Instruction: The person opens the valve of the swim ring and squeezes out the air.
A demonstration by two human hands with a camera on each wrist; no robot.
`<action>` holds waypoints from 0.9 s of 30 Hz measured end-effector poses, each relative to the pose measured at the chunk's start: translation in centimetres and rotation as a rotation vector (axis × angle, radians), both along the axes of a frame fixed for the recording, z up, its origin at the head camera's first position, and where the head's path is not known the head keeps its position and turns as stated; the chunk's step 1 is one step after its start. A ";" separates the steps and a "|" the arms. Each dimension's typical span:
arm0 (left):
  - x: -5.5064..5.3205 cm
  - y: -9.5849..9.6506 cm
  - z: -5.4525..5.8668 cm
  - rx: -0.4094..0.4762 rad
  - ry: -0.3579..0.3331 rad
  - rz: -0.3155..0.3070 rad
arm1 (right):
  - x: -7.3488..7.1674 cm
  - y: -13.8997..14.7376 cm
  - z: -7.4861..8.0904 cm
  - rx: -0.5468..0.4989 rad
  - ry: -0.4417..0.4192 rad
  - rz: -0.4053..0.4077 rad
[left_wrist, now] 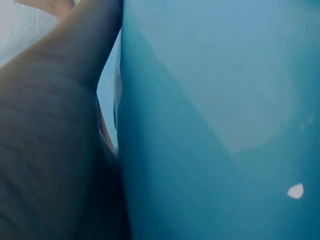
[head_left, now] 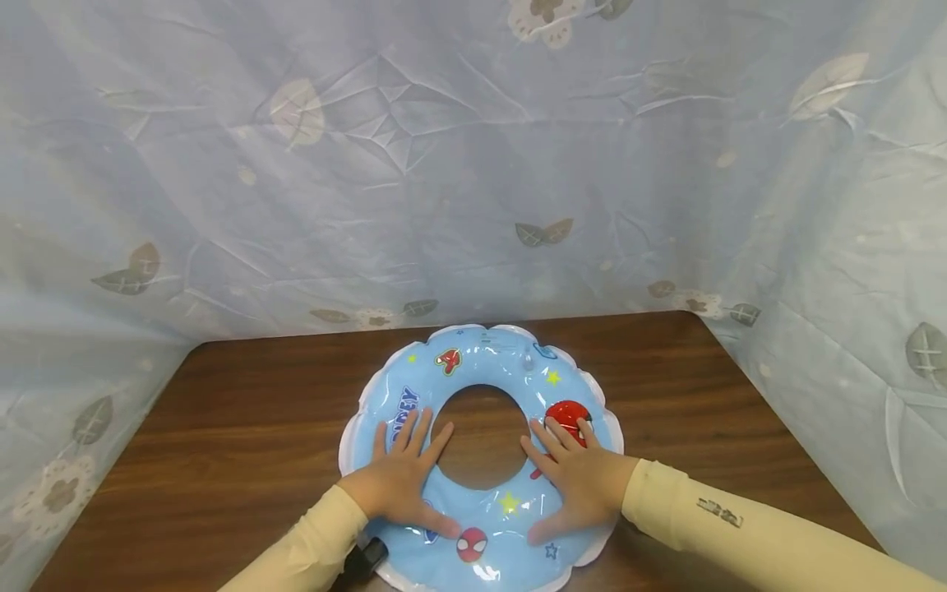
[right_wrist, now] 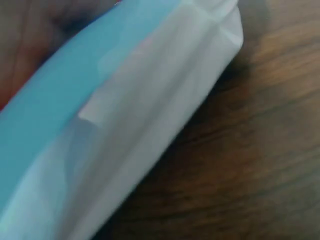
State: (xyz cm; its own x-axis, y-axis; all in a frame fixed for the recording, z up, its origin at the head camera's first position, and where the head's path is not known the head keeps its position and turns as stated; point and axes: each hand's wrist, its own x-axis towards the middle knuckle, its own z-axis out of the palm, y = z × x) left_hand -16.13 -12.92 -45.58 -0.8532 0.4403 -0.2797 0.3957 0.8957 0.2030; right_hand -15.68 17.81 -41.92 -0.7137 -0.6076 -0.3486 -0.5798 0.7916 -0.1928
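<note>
A light-blue inflatable swim ring (head_left: 481,353) with a white scalloped edge lies flat on the wooden table, puffed up with air. Cartoon prints, yellow stars and lettering cover it. On its left side rests my left hand (head_left: 403,485), fingers spread and straight. My right hand (head_left: 580,485) lies flat on the right side, fingers spread over a red cartoon print. In the left wrist view the ring's blue surface (left_wrist: 210,100) fills the right half, beside the hand. The right wrist view shows its white rim (right_wrist: 145,105) over the table.
Dark brown wood table (head_left: 244,427) extends to both sides of the ring. A pale blue patterned curtain (head_left: 459,164) hangs behind and along both sides. Below the left wrist, a black strap-like piece (head_left: 366,559) sits by the ring's edge.
</note>
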 end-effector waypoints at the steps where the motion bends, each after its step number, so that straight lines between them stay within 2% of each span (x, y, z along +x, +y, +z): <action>1: -0.1 0.1 0.0 -0.002 0.001 -0.001 | 0.0 0.0 0.0 0.008 -0.008 -0.009; 8: -0.3 0.7 0.2 -0.040 -0.009 -0.005 | 0.2 -0.1 -0.5 0.046 -0.002 -0.025; 11: -0.2 0.8 0.6 -0.045 -0.016 -0.011 | 0.3 -0.2 -0.7 0.067 0.010 -0.026; 14: -0.4 0.9 1.6 -0.039 -0.023 -0.015 | 0.3 -0.3 -0.8 0.087 0.014 -0.030; 17: -1.0 1.1 3.2 -0.020 -0.015 -0.012 | 0.3 -0.4 -1.0 0.097 0.021 -0.031; 19: -1.7 1.5 4.2 0.019 0.020 -0.013 | 0.2 -0.4 -1.1 0.101 0.029 -0.026; 22: -3.3 2.7 5.2 0.085 0.138 -0.053 | 0.0 -0.3 -1.3 0.101 0.037 -0.006; 25: -5.7 4.3 5.0 0.099 0.282 -0.103 | -0.1 -0.3 -1.6 0.092 0.050 0.032; 27: -7.4 5.2 4.6 0.052 0.349 -0.116 | 0.0 -0.5 -1.7 0.086 0.059 0.044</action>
State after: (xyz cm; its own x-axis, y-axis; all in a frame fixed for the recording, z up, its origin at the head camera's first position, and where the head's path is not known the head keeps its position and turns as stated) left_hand -23.54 -7.74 -40.98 -0.8370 0.5453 0.0453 0.5471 0.8330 0.0822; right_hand -15.73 17.34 -43.66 -0.7081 -0.6081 -0.3589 -0.6225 0.7775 -0.0892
